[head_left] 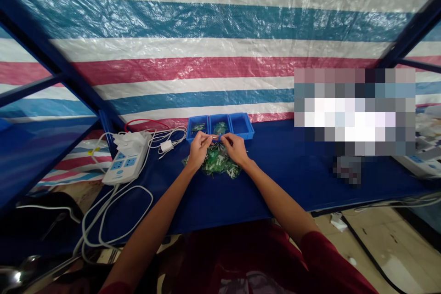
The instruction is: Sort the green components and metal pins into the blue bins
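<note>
Holds a small thin piece at frame centre, just above the green pile, pinched between nearly closed fingertips of left hand and right hand; too tiny to identify. Seems light, stiff, easily dropped; best taken by its ends.

Plastic sheeting gleams, crinkled and glossy; trays show smooth plastic, packets shiny clear film, the shirt matt cloth.
</note>
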Available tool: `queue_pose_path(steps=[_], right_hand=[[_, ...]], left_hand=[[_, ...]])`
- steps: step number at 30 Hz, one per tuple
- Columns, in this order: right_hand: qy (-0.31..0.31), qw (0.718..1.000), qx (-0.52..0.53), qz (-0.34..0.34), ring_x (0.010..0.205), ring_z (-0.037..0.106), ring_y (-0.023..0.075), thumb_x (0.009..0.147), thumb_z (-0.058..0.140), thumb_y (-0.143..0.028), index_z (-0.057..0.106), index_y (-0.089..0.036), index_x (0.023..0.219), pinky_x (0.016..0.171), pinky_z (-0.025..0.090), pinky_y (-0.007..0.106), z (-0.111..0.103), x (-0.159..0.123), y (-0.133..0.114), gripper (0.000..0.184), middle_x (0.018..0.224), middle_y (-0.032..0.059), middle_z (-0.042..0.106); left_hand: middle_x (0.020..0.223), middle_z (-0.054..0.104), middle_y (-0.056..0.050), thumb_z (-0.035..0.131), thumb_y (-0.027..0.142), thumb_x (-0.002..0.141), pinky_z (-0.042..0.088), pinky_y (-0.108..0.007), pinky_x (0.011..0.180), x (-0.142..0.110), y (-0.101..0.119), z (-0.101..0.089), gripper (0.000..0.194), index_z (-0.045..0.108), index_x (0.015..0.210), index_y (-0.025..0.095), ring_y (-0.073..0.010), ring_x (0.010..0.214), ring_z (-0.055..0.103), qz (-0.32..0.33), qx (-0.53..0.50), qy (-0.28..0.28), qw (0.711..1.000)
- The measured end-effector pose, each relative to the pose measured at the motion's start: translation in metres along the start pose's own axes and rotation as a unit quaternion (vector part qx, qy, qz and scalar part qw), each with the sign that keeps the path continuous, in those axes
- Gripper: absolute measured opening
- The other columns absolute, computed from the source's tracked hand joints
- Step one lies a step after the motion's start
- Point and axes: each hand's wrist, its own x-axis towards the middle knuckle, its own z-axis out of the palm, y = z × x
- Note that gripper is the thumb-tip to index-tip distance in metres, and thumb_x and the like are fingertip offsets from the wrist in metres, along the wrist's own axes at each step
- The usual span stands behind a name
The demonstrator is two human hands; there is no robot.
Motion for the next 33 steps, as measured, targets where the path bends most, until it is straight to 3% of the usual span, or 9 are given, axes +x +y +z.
queue_pose_path(steps=[3,7,11,15,26,33], right_hand=[[0.031,0.999,0.004,0.018,0.06,0.053,0.015,0.092,0.046,-0.041,0.064,-0.018,0.081,0.062,0.041,0.027,-0.002,0.0,-0.001,0.031,0.07,0.0027,0.064],[0.054,0.998,0.009,0.025,0.06,0.055,0.0158,0.092,0.046,-0.041,0.065,-0.018,0.082,0.063,0.043,0.028,-0.005,0.001,-0.002,0.032,0.072,0.0036,0.065],[0.024,0.999,0.014,0.027,0.062,0.055,0.0156,0.091,0.047,-0.043,0.067,-0.018,0.088,0.064,0.044,0.028,-0.003,0.001,-0.002,0.032,0.079,0.0049,0.068],[-0.023,0.999,0.021,-0.008,0.064,0.056,0.0153,0.091,0.048,-0.042,0.067,-0.018,0.086,0.064,0.044,0.027,0.0,0.0,0.0,0.031,0.083,0.0061,0.069],[-0.035,0.999,-0.003,-0.009,0.055,0.047,0.0132,0.095,0.038,-0.05,0.056,-0.019,0.065,0.06,0.037,0.026,-0.002,0.001,0.002,0.046,0.058,-0.0004,0.054],[-0.044,0.999,-0.001,-0.007,0.051,0.044,0.0121,0.095,0.036,-0.055,0.049,-0.02,0.056,0.058,0.035,0.026,-0.001,0.0,0.001,0.054,0.051,-0.0018,0.048]], left_hand=[[0.08,0.069,-0.004,0.055,0.044,0.089,0.051,-0.031,0.076,-0.001,0.003,-0.004,0.024,0.055,0.089,0.02,-0.0168,0.073,0.065,0.032,0.096,-0.019,0.995],[0.083,0.067,-0.005,0.054,0.044,0.09,0.048,-0.03,0.078,0.0,-0.001,-0.011,0.026,0.065,0.092,0.02,-0.018,0.077,0.062,0.11,0.23,-0.03,0.967],[0.071,0.06,-0.001,0.059,0.047,0.087,0.046,-0.028,0.072,0.001,-0.008,-0.014,0.03,0.067,0.099,0.022,-0.0155,0.066,0.054,0.16,0.279,-0.045,0.946],[0.069,0.058,-0.001,0.06,0.047,0.086,0.046,-0.028,0.073,0.0,-0.007,-0.014,0.029,0.068,0.093,0.021,-0.0155,0.067,0.055,0.188,0.289,-0.061,0.937],[0.082,0.072,-0.006,0.063,0.044,0.083,0.052,-0.031,0.072,0.0,0.003,-0.01,0.026,0.073,0.082,0.021,-0.0193,0.074,0.065,0.108,0.187,0.025,0.976],[0.067,0.067,-0.002,0.056,0.042,0.087,0.046,-0.026,0.064,0.0,0.002,-0.011,0.029,0.067,0.073,0.02,-0.0151,0.061,0.059,0.121,0.224,0.03,0.967]])
